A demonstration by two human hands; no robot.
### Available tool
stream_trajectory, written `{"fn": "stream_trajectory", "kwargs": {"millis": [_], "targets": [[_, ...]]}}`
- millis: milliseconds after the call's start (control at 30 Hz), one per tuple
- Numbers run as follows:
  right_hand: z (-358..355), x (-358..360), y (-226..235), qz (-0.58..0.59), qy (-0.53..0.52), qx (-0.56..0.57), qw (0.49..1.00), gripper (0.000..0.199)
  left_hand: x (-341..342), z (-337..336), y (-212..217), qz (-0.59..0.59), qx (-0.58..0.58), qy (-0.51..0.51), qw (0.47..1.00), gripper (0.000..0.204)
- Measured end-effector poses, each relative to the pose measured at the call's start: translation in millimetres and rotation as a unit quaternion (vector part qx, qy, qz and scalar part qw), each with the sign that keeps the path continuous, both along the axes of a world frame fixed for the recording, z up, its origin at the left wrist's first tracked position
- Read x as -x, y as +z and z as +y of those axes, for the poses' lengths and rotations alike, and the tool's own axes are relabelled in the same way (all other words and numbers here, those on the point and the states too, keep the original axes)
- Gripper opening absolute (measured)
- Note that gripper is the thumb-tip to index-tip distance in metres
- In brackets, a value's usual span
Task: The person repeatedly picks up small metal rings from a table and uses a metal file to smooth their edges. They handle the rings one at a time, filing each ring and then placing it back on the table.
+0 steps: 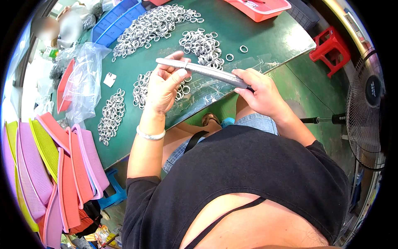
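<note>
My right hand [264, 92] is closed round the thick end of a long tapered grey metal rod [213, 73] that looks like a ring mandrel. It is held slanting above the table's near edge, its thin tip pointing left. My left hand [162, 89] is near that tip, thumb and fingers closed about a small metal ring [186, 65] that seems to sit round the rod. Part of the left fingers is hidden behind the rod. Under and beside the left hand lies a pile of silver rings [142, 89]; another ring pile [202, 45] lies beyond the rod.
The green table [232, 37] also bears a large ring heap [153, 25], a smaller one [112, 116], a blue bin [118, 20], a red tray [261, 10] and a plastic bag [85, 83]. Coloured baskets [70, 182] are stacked left. A fan [369, 99] and red stool [331, 50] stand right.
</note>
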State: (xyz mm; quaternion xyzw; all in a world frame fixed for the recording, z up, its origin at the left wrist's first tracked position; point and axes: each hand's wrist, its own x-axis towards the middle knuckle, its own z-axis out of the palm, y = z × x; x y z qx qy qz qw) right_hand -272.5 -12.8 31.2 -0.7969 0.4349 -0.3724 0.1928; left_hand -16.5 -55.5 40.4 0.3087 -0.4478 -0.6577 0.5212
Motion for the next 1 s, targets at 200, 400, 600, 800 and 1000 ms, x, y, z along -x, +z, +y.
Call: {"fn": "stream_trajectory", "kwargs": {"millis": [200, 400, 600, 800, 1000], "targets": [[2.6, -2.4, 0.8, 0.011, -0.010, 0.029, 0.999, 0.039, 1.6, 6.6, -5.0, -0.020, -0.028, 0.023, 0.999, 0.024], [1.9, -2.8, -0.7, 0.009, -0.008, 0.034, 0.999, 0.038, 1.1, 5.7, -6.5, -0.014, -0.012, 0.018, 1.000, 0.024], [3.1, -2.0, -0.9, 0.000, 0.007, 0.008, 1.000, 0.038, 0.4, 6.7, -8.7, -0.019, 0.002, 0.026, 0.999, 0.021], [4.0, -0.9, -0.2, -0.001, 0.005, 0.019, 1.000, 0.036, 0.9, 6.1, -10.6, -0.012, 0.005, 0.029, 0.999, 0.024], [6.2, -0.5, 3.6, -0.004, 0.009, 0.022, 1.000, 0.036, -0.1, 7.8, -11.3, -0.005, 0.014, 0.031, 0.999, 0.024]]}}
